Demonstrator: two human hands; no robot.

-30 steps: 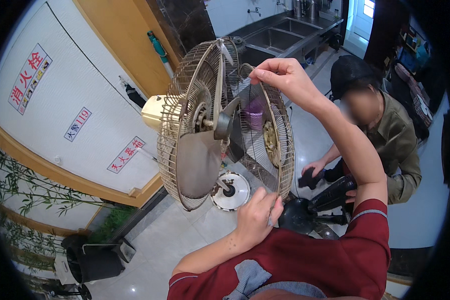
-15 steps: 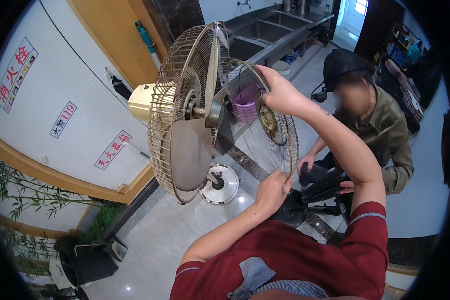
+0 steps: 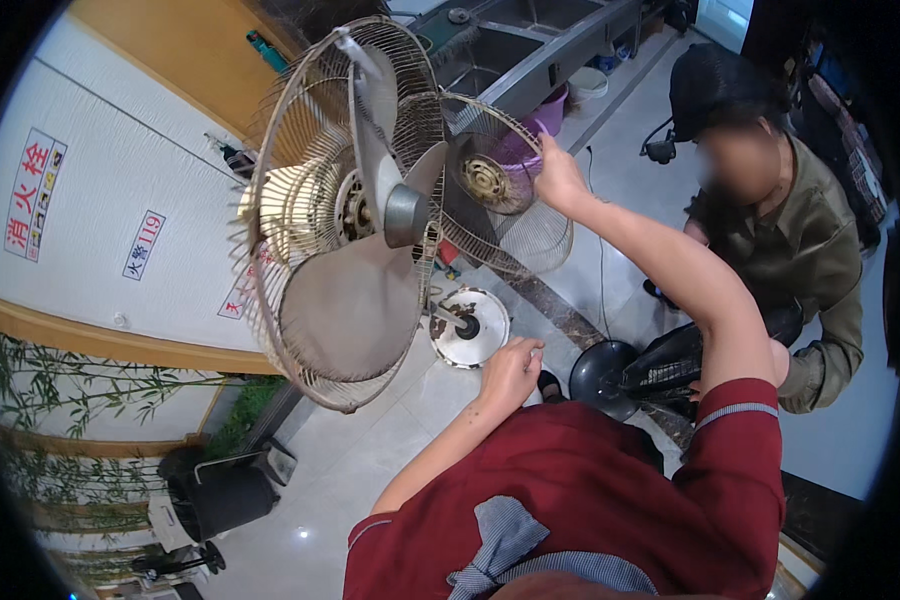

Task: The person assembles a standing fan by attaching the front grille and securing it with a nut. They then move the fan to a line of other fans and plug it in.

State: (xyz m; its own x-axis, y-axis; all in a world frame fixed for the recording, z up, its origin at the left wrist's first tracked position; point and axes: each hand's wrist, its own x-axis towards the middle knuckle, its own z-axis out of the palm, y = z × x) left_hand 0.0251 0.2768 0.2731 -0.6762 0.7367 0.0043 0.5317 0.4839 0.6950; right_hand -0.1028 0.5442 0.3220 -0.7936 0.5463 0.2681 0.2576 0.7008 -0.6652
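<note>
Gripping the fan grille [image 3: 485,182] by its rim, the right hand [image 3: 562,178] holds it right of the rear cage [image 3: 258,205]; the left hand [image 3: 510,375], lower down, is loosely curled, any contents unclear. Grille appears already off the front; blades [image 3: 355,305] and cage are still mounted, blades exposed.

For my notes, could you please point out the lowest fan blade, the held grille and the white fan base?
Lowest fan blade [image 3: 350,310], head view, middle of its face.
Held grille [image 3: 484,182], head view, its round centre.
White fan base [image 3: 467,327], head view, its dark centre.
</note>
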